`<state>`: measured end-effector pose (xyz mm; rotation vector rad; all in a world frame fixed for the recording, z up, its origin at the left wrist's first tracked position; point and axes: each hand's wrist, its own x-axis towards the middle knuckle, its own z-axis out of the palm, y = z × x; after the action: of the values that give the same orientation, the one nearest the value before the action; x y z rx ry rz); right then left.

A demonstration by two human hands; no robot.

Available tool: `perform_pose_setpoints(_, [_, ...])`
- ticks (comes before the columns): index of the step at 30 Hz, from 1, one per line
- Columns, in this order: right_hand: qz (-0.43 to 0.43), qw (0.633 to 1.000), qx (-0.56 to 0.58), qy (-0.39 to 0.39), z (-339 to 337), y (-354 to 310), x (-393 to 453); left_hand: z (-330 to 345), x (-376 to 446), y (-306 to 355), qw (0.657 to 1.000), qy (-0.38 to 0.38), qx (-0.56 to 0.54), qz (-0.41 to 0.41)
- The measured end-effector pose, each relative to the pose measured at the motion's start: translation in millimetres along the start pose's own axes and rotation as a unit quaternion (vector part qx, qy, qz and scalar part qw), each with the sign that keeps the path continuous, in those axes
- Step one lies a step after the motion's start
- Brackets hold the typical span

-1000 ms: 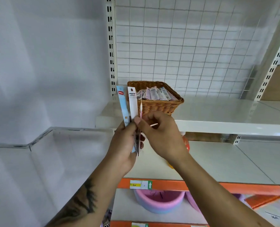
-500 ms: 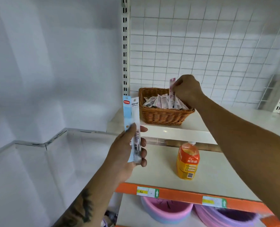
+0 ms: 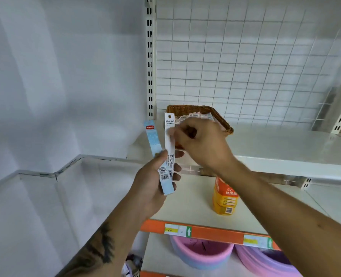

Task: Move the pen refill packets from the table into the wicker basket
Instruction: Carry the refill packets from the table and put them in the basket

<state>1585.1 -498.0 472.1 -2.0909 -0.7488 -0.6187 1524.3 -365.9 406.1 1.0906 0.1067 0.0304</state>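
Pen refill packets — two are left in the person's left hand (image 3: 153, 184), a blue packet (image 3: 153, 141) and a white packet (image 3: 169, 134), both standing nearly upright and fanned slightly apart at their tops. The left hand grips them low down, thumb across the front and fingers curled round behind. The right hand (image 3: 201, 142) has its thumb and fingers curled onto the upper part of the white packet, pinching it.

The step in hand looks to be peeling the white packet off for the basket. To do it well, the right-hand pinch should be firm on that one packet alone, and the left thumb should ease just enough to let it slide up and out while the blue one stays trapped against the fingers.

The wicker basket (image 3: 223, 122) sits on the white upper shelf (image 3: 285, 148), just beyond the hands and partly hidden by the right hand. It already holds a row of pale, pinkish packets (image 3: 200, 115) leaning together — their number is too small to tell. On the lower shelf, to the right of the hands, stands an orange bottle (image 3: 224, 202); below that, pink tubs (image 3: 201, 254) are stacked.
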Motion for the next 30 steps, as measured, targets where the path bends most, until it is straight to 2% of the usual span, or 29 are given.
perform_pose_setpoints(2, [0.045, 0.997, 0.057, 0.012, 5.9, -6.9, -17.7, 8.6, -0.1, -2.7, 1.000, 0.015, 0.004, 0.006])
perform_pose_setpoints(8, [0.125, 0.988, 0.071, 0.047, 13.2, 3.9, -26.2, 19.9, 1.0, -10.8, 0.992, 0.037, 0.104, 0.057])
perform_pose_setpoints(14, [0.094, 0.995, -0.011, 0.004, 15.2, -0.3, -15.5, 13.2, 5.2, -13.7, 0.976, 0.071, 0.182, 0.095])
perform_pose_setpoints(16, [0.090, 0.996, -0.005, -0.019, 13.0, -3.7, -6.7, 9.9, 7.9, -10.3, 0.979, 0.062, 0.170, 0.096])
perform_pose_setpoints(18, [0.100, 0.994, 0.033, -0.025, 4.9, -4.1, 9.7, 4.8, 8.0, -3.4, 0.990, 0.033, 0.107, 0.082])
perform_pose_setpoints(20, [0.125, 0.989, 0.075, 0.016, -8.9, 4.0, 38.6, -2.8, 5.9, 4.3, 0.997, -0.004, 0.053, 0.062])
perform_pose_setpoints(23, [0.197, 0.972, 0.101, 0.074, -32.2, 30.5, 89.8, -15.1, 4.9, 9.6, 0.998, -0.026, 0.043, 0.035])
perform_pose_setpoints(26, [0.245, 0.968, -0.042, 0.043, -37.1, 66.8, 119.4, -26.3, 7.0, 10.9, 0.999, -0.026, 0.031, 0.018])
perform_pose_setpoints(30, [0.225, 0.925, -0.292, -0.091, -15.2, 95.9, 118.6, -34.2, 8.1, 11.0, 0.995, -0.097, -0.025, -0.020])
